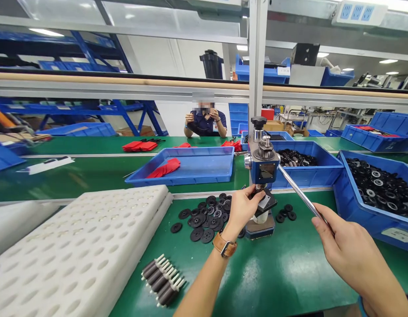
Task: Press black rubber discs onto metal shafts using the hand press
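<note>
A small blue hand press (pixel 263 169) stands on the green bench. My left hand (pixel 244 207), a brown-strapped watch on its wrist, reaches under the press head with fingers pinched at the black base plate (pixel 268 203); what it pinches is hidden. My right hand (pixel 344 246) is closed around the end of the press's long metal lever (pixel 298 192). A pile of black discs (pixel 207 215) lies just left of the press, and a few more discs (pixel 286 213) lie to its right. A row of dark cylindrical shafts with white tips (pixel 162 279) rests near the front edge.
A white foam tray with holes (pixel 78 251) fills the left. Blue bins with black parts (pixel 378 189) sit right and behind the press. A shallow blue tray (pixel 190 165) holds red pieces. A person sits across the conveyor (pixel 205 119).
</note>
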Tool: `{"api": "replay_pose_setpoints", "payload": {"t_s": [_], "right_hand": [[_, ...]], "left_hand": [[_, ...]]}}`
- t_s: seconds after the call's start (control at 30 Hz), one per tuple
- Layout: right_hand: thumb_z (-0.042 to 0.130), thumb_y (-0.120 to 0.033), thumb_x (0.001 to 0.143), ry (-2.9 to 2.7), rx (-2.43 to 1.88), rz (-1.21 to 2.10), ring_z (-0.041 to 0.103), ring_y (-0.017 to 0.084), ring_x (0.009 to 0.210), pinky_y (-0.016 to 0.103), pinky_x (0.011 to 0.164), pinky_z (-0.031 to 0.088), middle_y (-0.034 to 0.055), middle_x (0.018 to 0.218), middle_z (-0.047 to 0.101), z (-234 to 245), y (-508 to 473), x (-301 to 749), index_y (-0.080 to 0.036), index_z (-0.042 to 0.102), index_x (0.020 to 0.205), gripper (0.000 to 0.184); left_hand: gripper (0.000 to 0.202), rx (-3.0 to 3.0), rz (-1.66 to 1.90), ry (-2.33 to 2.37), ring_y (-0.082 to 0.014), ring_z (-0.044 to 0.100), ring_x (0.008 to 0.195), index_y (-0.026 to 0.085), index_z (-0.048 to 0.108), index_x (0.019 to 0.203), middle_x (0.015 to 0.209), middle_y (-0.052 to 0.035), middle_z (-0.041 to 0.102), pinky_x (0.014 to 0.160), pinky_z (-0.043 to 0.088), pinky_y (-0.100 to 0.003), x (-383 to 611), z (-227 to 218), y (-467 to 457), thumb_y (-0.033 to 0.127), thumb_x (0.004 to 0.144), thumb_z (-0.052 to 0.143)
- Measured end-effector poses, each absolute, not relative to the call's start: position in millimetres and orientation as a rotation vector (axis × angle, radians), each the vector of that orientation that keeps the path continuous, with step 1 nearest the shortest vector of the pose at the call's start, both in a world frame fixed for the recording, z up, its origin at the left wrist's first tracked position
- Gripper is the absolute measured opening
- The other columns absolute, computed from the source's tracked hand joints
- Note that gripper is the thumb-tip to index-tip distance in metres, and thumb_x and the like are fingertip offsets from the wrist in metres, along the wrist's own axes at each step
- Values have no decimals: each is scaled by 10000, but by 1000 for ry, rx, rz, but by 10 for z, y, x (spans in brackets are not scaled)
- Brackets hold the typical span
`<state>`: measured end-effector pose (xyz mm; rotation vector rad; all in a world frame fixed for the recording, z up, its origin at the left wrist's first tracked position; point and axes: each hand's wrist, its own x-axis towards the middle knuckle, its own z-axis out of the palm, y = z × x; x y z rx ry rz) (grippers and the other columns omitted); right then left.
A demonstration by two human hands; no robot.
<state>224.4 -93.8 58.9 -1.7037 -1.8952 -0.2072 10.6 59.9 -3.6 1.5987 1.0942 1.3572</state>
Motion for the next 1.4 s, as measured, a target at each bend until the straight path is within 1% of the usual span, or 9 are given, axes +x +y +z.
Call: {"api": "replay_pose_setpoints", "payload": {"t_s": [0.1, 0.2, 0.3, 0.47, 0.63, 0.77, 1.03, 1.23, 1.4], "right_hand": [[371, -415, 1075, -1861, -1687, -243, 525, 193, 389, 292, 442, 278, -66, 479, 529, 506, -921, 2241, -220, 645, 1233, 371], [367, -413, 1078, -1840, -1674, -235, 509, 192, 375, 290, 438, 269, -68, 466, 510, 460, -896, 2241, -213, 647, 1226, 375], [361, -408, 1078, -1872, -1677, -182, 517, 192, 391, 287, 436, 268, -62, 490, 528, 475, -892, 2239, -226, 641, 1229, 367], [356, -421, 1083, -1830, -1707, -228, 498, 191, 384, 289, 444, 259, -66, 474, 503, 445, -913, 2203, -230, 644, 1230, 375], [345, -447, 1090, -1780, -1662, -295, 521, 188, 389, 293, 459, 273, -45, 489, 534, 294, -872, 2172, -189, 665, 1196, 424], [325, -428, 1101, -1821, -1643, -252, 513, 179, 379, 291, 450, 277, -57, 493, 537, 267, -838, 2176, -176, 649, 1206, 424], [328, -418, 1110, -1795, -1612, -302, 530, 167, 383, 291, 445, 298, -40, 525, 587, 281, -866, 2137, -162, 667, 1211, 436], [415, -373, 1105, -1699, -1560, -387, 576, 149, 418, 285, 461, 347, -8, 636, 694, 192, -858, 2098, -153, 694, 1206, 369], [446, -321, 1101, -1722, -1490, -367, 632, 138, 475, 276, 484, 380, 9, 706, 733, 189, -850, 2095, -106, 691, 1222, 348]], "left_hand": [[264, 1613, 1352, 1129, -215, 689, 789, 163, 807, 984, 907, -42, 803, 678, 479, -255, 104, -45, 589, 354, 848, 685], [261, 1616, 1349, 1136, -204, 681, 760, 160, 813, 983, 887, -33, 803, 652, 467, -243, 109, -42, 586, 341, 841, 689], [261, 1599, 1364, 1126, -205, 681, 754, 161, 820, 982, 886, -32, 805, 636, 463, -238, 113, -36, 589, 335, 829, 699], [262, 1579, 1362, 1116, -211, 691, 779, 164, 819, 991, 924, -38, 812, 664, 483, -247, 111, -33, 586, 335, 828, 704], [244, 1579, 1365, 1136, -203, 686, 754, 163, 820, 962, 884, -33, 805, 653, 478, -246, 109, -27, 574, 330, 823, 710], [243, 1589, 1360, 1136, -194, 671, 733, 158, 814, 949, 860, -33, 798, 642, 466, -246, 108, -26, 578, 339, 822, 713], [239, 1541, 1340, 1166, -202, 667, 733, 156, 806, 924, 846, -37, 788, 656, 472, -257, 107, 14, 564, 330, 793, 709], [222, 1569, 1338, 1230, -180, 632, 670, 159, 814, 889, 781, -22, 771, 601, 433, -247, 86, -1, 555, 340, 792, 730], [268, 1595, 1345, 1249, -179, 648, 686, 150, 820, 965, 840, -33, 788, 617, 458, -244, 70, -61, 573, 353, 815, 731]]}}
